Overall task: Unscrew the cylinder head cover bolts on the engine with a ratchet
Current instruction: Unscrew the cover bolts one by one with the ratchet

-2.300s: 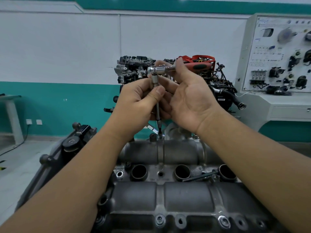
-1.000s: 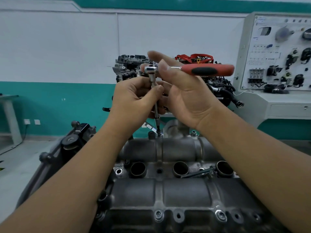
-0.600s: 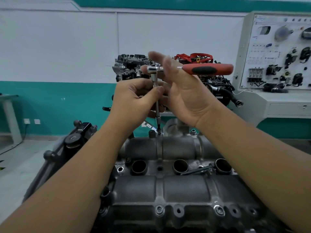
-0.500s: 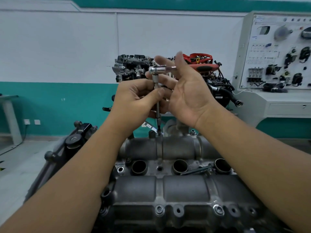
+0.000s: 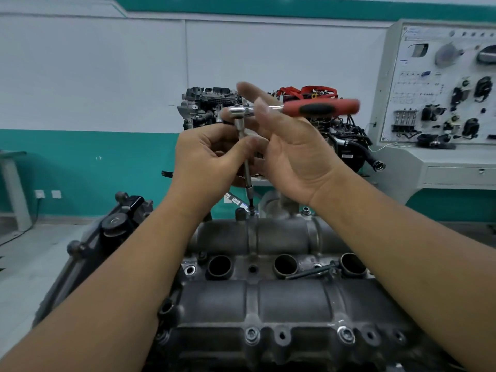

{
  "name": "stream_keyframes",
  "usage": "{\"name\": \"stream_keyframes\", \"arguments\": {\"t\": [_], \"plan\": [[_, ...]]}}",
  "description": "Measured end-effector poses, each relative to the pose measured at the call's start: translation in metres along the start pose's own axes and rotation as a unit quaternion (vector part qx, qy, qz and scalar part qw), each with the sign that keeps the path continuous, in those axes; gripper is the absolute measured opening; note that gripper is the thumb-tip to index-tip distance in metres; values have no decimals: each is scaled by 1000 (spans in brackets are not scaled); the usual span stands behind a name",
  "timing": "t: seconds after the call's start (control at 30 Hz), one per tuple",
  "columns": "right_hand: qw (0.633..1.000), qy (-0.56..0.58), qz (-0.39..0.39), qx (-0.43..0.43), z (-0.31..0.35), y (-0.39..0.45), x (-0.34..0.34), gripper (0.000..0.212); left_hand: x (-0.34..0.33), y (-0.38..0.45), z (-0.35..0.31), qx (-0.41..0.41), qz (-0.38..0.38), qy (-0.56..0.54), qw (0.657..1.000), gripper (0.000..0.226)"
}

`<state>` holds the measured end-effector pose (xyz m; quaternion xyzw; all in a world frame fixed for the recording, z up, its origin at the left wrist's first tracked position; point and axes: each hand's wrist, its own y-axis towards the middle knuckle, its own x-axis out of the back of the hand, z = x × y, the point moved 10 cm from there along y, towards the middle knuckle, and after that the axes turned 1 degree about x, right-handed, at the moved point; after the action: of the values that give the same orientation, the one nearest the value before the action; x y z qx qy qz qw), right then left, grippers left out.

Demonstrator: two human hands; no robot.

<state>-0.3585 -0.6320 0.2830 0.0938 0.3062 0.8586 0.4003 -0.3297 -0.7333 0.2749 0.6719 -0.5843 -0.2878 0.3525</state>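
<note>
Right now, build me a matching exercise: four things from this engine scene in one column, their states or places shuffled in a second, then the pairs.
1. red-and-black ratchet handle
2. thin steel extension bar
3. loose dark bolt
4. grey metal cylinder head cover

A. lying beside a round plug hole
B. pinched by the left hand
C. sticking out level to the right
D. below both forearms

Pairs: 1-C, 2-B, 3-A, 4-D
</note>
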Motion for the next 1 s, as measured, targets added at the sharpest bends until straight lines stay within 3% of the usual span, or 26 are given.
{"name": "stream_keyframes", "arguments": {"t": [0.07,0.2,0.37,0.5,0.57,0.67,0.73,0.83,1.0], "plan": [[1000,1,13,10,1,2,-4,29,3,1,2,7,-12,-1,1000,4],[995,46,-70,-47,-7,2,15,54,-5,2,1,14,22,-15,1000,11],[1000,-5,4,-12,-2,1,0,29,-2,0,1,10,4,-19,1000,9],[994,52,-70,-66,-13,2,16,63,-4,2,3,14,16,-8,1000,12],[995,40,-71,-65,-13,0,18,53,-4,1,2,12,16,-7,1000,16],[1000,5,-14,-18,-6,0,6,28,-1,1,3,6,4,12,1000,6],[1000,10,-11,-23,-7,1,3,30,0,1,3,7,0,13,1000,3],[995,33,-55,-70,-15,-1,10,58,-7,3,5,17,29,0,999,5],[999,1,-13,-41,-13,-2,1,35,-6,1,1,0,17,-11,1000,10]]}}
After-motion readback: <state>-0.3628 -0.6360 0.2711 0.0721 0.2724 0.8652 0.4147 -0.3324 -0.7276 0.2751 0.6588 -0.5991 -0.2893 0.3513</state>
